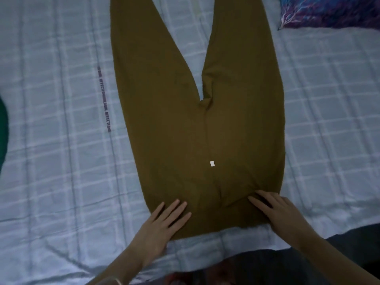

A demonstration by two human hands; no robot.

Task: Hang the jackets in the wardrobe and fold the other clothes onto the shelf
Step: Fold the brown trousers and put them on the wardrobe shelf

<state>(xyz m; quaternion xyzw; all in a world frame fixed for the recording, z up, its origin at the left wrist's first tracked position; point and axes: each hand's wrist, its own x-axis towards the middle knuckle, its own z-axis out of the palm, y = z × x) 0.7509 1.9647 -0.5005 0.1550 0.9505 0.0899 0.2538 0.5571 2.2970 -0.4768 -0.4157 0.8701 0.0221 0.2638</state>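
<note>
We see 1 pair of trousers (185, 130), olive-brown, of smooth matte cloth, spread flat on the bed (51, 161). Their 2 legs run away from us and part in a narrow V, and the waist lies nearest us, close to the bed's edge. 1 small white rectangular tag (212, 163) sits on the cloth just above the waist.

Our 2 hands rest on the waist. The left hand (162, 225) lies flat, palm down, fingers spread wide on the waist's left side, holding nothing. The right hand (279, 210) lies flat on the right side, fingers pointing inward; the cloth wrinkles around its fingertips, and we cannot tell whether they pinch a fold.

The sheet on the bed is pale blue with a grid of lighter lines, softly creased, with 1 strip of dark printed lettering (104, 99) beside the left trouser leg. 1 pillow (333, 11) in purple and blue, with a branching pattern, lies at the top right. 1 dark green cloth (3, 128) shows at the left edge.
</note>
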